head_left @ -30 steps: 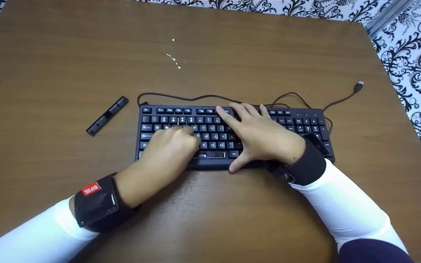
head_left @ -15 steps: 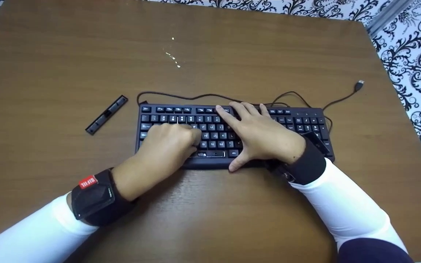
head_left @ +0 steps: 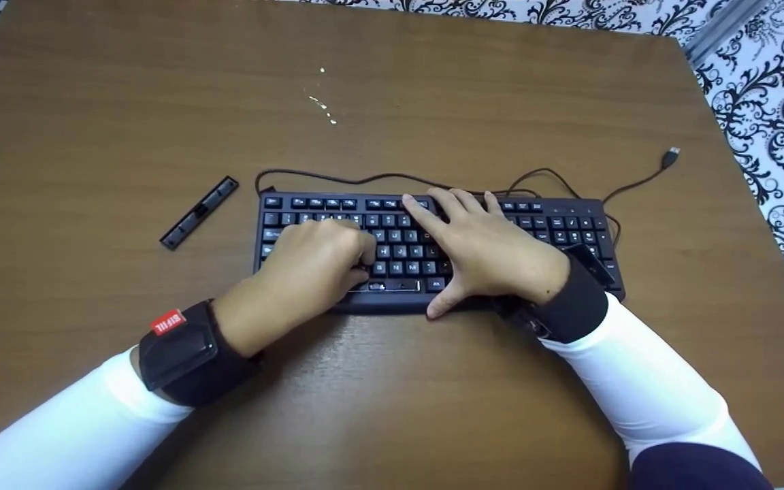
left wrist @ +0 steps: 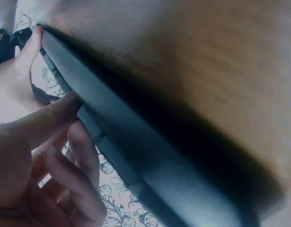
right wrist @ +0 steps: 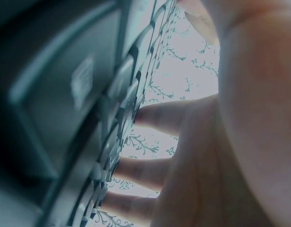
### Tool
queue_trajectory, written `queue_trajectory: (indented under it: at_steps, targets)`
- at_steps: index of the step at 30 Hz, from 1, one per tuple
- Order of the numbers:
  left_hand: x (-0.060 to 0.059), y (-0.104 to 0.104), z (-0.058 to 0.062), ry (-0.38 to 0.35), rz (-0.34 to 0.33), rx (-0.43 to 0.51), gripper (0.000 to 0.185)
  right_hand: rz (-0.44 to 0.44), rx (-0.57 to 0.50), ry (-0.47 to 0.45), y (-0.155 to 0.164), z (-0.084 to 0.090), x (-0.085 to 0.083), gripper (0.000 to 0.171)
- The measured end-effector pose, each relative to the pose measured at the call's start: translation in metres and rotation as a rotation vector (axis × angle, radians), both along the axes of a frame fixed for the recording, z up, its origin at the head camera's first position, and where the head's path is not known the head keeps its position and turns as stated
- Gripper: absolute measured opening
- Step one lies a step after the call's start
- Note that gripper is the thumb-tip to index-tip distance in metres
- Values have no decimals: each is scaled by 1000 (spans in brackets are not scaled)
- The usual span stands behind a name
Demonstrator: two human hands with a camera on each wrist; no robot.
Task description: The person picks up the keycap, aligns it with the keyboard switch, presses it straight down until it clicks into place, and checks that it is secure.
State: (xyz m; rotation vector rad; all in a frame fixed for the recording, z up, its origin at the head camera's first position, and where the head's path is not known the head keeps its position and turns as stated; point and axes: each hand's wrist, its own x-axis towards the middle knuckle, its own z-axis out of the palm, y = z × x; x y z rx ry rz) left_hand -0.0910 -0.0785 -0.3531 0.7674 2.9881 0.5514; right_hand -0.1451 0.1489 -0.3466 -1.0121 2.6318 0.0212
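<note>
**Both hands on keyboard, frame centre**

Black corded plastic keyboard [head_left: 433, 248] lies mid-frame on the brown wooden bench [head_left: 433, 102]. Left hand [head_left: 314, 269] covers its left keys, fingers curled, one touching a key, gripping nothing. Right hand [head_left: 491, 255] rests flat centre-right, fingers [head_left: 426, 218] straight across the top rows. Black plastic strip [head_left: 200, 213] lies apart at left.
</note>
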Motion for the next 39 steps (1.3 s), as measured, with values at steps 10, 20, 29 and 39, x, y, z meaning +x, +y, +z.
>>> queue_trajectory:
  at_steps: [10,20,29,39]
  targets:
    - [-9,-6,-3,-75,11,21,13,-2,-5,-9,0,1,0,144]
    - [-13,-28,8,-8,-12,44,14,-9,10,-12,-1,0,0,144]
    - [-46,-88,15,44,232,17,12,-5,10,-5,0,0,0,145]
    - [-63,-109,6,-124,188,-47,29,2,-6,0,1,0,1,144]
